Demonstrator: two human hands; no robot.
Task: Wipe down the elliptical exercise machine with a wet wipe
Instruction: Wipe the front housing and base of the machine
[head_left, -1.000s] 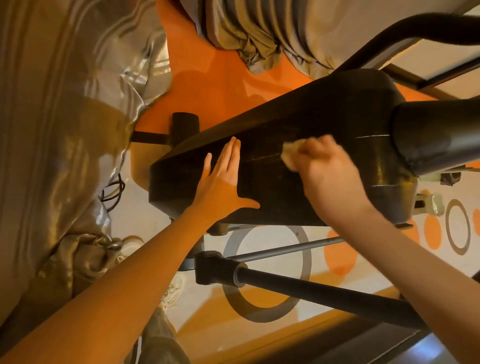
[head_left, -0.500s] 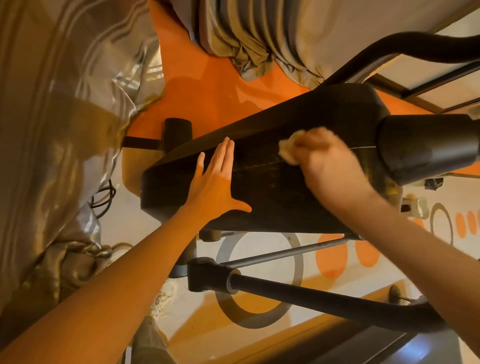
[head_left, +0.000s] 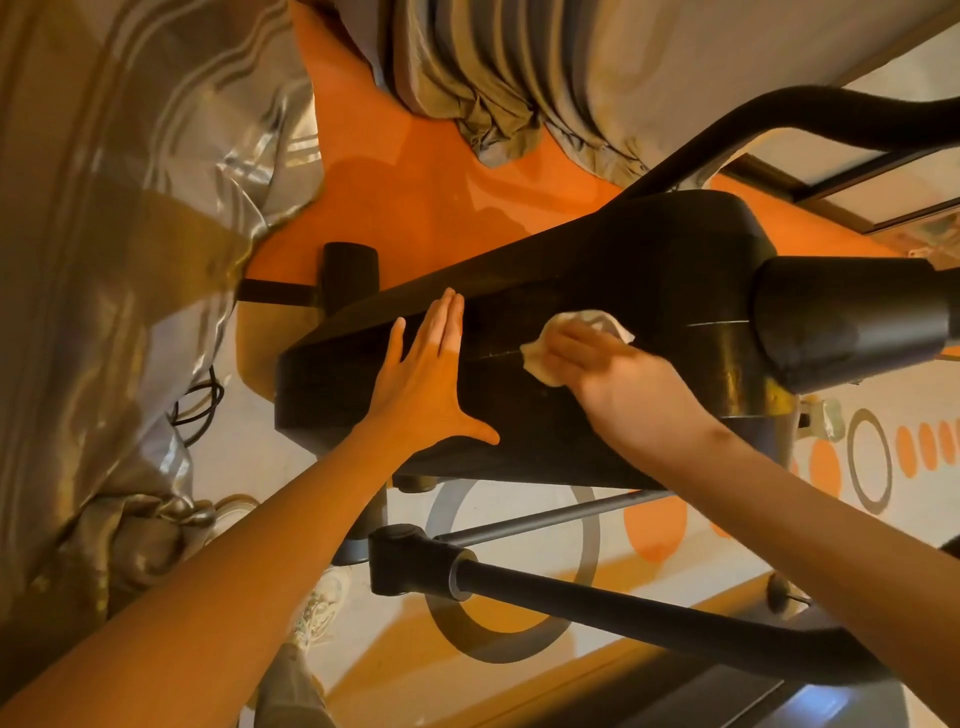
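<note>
Now both hands meet the black housing (head_left: 597, 270): left hand (head_left: 426, 384) flat, right hand (head_left: 618, 384) pressing wipe (head_left: 540, 358).

Left hand (head_left: 423, 384) flat on housing (head_left: 597, 291); wipe (head_left: 540, 358) just right.

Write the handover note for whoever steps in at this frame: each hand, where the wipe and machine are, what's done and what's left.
Left hand: flat, fingers straight, pressed on the black housing of the elliptical, bracing.
Right hand: fingers pressing the wet wipe on the housing's side face, right of the left hand.
Done: wiping is under way on this face; how much is clean cannot be told.
Left: rest of the housing, the black arm bar below, and the upper handle.
</note>
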